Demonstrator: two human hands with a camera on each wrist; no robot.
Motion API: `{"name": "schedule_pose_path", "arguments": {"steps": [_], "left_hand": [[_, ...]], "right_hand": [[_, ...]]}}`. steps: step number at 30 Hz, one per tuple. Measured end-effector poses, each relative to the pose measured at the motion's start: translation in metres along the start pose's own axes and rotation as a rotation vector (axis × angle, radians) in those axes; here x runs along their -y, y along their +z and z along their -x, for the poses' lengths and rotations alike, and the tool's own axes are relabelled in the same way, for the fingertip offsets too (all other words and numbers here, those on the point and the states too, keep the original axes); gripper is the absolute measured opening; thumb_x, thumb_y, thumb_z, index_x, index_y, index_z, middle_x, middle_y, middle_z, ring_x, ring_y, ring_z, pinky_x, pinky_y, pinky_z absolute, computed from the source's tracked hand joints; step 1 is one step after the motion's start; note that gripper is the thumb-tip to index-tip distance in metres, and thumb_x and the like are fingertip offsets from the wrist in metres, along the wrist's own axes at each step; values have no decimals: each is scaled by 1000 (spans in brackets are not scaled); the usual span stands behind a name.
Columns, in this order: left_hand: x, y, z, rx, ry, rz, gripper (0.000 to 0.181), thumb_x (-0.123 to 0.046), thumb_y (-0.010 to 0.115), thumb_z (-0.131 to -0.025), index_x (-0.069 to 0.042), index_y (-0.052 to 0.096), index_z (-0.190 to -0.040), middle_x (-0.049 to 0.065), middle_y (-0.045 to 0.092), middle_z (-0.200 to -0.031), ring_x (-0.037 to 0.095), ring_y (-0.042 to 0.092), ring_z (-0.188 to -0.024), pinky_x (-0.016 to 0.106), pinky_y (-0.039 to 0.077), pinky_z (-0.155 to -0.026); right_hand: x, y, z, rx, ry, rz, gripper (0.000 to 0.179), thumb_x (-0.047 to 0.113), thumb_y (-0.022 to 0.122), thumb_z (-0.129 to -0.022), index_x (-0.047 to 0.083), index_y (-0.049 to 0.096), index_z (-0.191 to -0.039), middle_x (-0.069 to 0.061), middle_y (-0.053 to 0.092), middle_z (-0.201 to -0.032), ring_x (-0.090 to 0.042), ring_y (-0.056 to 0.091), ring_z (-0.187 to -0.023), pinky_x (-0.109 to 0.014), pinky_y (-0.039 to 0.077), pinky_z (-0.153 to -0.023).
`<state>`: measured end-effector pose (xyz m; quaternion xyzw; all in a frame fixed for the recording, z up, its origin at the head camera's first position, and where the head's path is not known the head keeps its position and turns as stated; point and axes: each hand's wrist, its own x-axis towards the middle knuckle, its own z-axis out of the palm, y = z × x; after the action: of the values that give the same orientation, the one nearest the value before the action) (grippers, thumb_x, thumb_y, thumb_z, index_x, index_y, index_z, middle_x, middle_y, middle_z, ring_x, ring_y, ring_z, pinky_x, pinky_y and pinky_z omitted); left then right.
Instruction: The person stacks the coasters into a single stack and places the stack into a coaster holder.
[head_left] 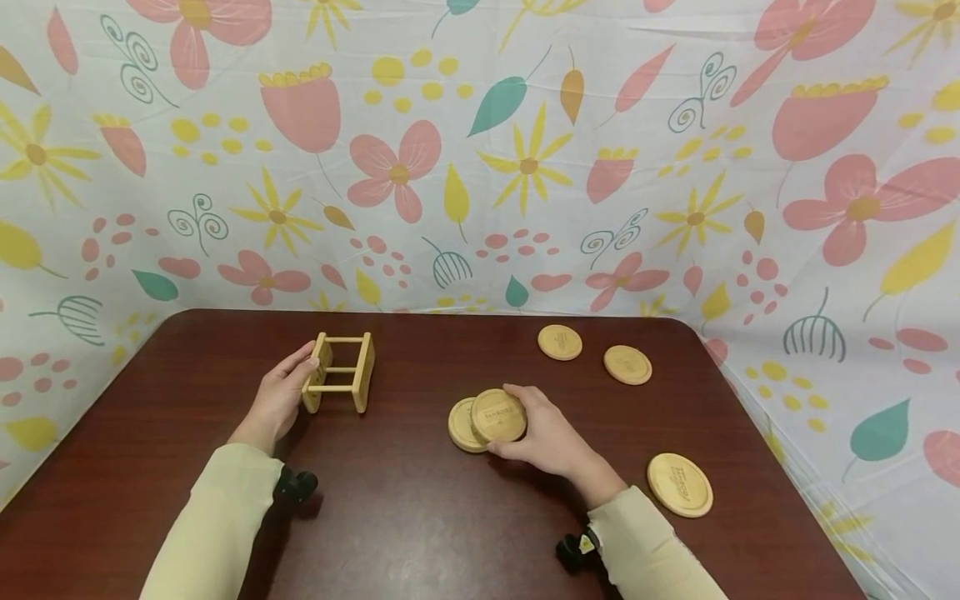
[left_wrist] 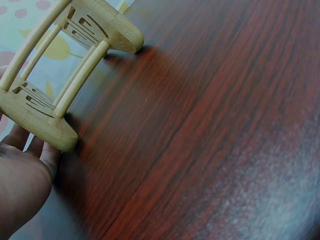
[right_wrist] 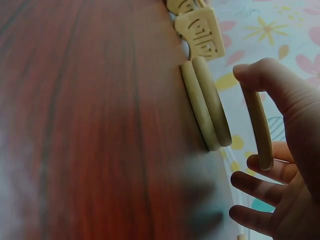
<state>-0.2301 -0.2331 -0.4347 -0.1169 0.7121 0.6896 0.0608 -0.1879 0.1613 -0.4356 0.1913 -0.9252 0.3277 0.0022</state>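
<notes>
My left hand (head_left: 273, 400) holds a small light wooden coaster rack (head_left: 365, 377) by its left side panel, at the left of the table. In the left wrist view the fingers lie along the outside of that panel, which has cut-out slots. Between thumb and fingertips, my right hand (head_left: 551, 433) pinches a round wooden coaster (head_left: 498, 415) with engraved lettering. Two coasters (right_wrist: 197, 105) lie stacked on the table, and the right wrist view shows a gap between them and the held one. From the head, the held coaster partly covers the stack.
Two coasters, one at the back (head_left: 559, 342) and one right of it (head_left: 627, 365), lie apart on the dark red-brown table (head_left: 420, 517). Another coaster (head_left: 679, 485) sits beyond my right forearm. A flower-patterned cloth (head_left: 465, 125) hangs behind the table and along its right side.
</notes>
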Motion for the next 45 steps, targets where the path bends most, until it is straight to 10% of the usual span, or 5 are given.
{"name": "schedule_pose_path", "arguments": {"steps": [45], "left_hand": [[3,0,-3,-8,34,18,58,-40,50,-97,-27,29,-150,5,22,-158,22,26,-142,37,25,-116]], "right_hand": [[17,15,-9,7,-11,8,90,40,81,-69,4,43,-141,-12,51,-133,-25,54,-118,-40,46,-97]]}}
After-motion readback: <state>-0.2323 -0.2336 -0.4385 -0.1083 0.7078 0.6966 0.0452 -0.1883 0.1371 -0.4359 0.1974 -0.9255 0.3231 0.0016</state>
